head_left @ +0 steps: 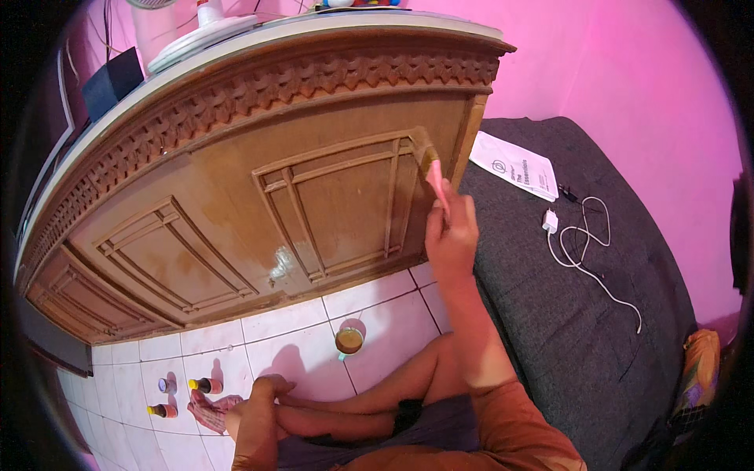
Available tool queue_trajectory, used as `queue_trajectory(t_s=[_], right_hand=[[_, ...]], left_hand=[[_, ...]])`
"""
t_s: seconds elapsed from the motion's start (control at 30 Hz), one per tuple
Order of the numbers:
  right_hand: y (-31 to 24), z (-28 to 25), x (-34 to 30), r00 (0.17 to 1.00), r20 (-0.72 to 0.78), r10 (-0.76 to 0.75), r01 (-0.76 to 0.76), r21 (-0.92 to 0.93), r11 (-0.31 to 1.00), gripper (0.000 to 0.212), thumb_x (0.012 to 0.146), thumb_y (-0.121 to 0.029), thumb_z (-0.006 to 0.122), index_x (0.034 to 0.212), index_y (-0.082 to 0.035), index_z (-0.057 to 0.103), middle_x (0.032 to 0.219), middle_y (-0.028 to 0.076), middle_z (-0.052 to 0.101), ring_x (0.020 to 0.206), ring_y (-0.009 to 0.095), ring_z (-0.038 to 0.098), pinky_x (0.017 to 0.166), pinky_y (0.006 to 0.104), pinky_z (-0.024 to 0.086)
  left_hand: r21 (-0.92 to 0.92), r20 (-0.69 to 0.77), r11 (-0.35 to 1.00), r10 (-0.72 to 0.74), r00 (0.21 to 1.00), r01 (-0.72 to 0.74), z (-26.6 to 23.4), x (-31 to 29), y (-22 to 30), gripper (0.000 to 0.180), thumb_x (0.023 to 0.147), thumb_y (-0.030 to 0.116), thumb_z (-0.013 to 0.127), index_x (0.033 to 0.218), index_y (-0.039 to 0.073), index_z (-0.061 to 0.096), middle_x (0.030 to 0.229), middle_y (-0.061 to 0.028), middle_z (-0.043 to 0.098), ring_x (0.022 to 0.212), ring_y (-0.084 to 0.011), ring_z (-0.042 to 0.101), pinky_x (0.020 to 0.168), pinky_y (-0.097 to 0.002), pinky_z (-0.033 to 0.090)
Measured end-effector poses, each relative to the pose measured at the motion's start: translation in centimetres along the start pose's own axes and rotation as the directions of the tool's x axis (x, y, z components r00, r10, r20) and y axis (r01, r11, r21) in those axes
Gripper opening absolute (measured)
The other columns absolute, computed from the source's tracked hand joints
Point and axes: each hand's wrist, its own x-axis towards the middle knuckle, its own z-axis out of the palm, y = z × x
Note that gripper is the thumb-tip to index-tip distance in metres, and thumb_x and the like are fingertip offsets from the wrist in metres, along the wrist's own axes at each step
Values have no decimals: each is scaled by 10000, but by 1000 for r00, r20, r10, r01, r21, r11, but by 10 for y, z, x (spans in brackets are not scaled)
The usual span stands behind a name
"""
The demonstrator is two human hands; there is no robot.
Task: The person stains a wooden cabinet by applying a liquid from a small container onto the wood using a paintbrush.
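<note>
My right hand [452, 235] grips the pink handle of a paintbrush [437, 179]. The brush's bristles rest at the upper right corner of a raised frame on the brown wooden cabinet [345, 200]. Wet-looking shiny patches show on the cabinet's front. Beside my leg, my left hand [272, 385] hangs loosely over my shin, its fingers partly visible and holding nothing I can see. On the tiled floor in front of me stands a cup [349, 341] of brown liquid, its pale handle toward me.
Left of my legs are two small dark bottles with yellow caps [206, 385] [162, 410], a small jar [166, 385] and a crumpled pink cloth [210, 411]. A dark grey mattress [550, 314] on the right bears a white packet [514, 166] and a charger with cable [550, 221]. A fan base [200, 41] tops the cabinet.
</note>
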Motion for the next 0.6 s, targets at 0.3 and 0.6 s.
queue_trajectory(t_s=[0.3, 0.6], right_hand=[[6, 0, 2, 994, -102, -24, 26, 23, 999, 301, 911, -18, 585, 1211, 7, 599, 884, 140, 556, 720, 256, 586, 635, 347, 483], [7, 5, -5, 999, -46, 8, -7, 34, 999, 343, 906, -35, 568, 1249, -22, 572, 979, 219, 581, 842, 398, 622, 724, 426, 513]], left_hand=[[-2, -16, 1000, 13, 1000, -13, 5, 11, -7, 747, 890, 687, 467, 983, -7, 727, 922, -146, 720, 830, -279, 680, 764, -392, 521], [-3, -20, 1000, 24, 1000, -24, 12, 19, -11, 748, 885, 689, 474, 990, -8, 725, 922, -146, 719, 828, -281, 679, 759, -390, 521]])
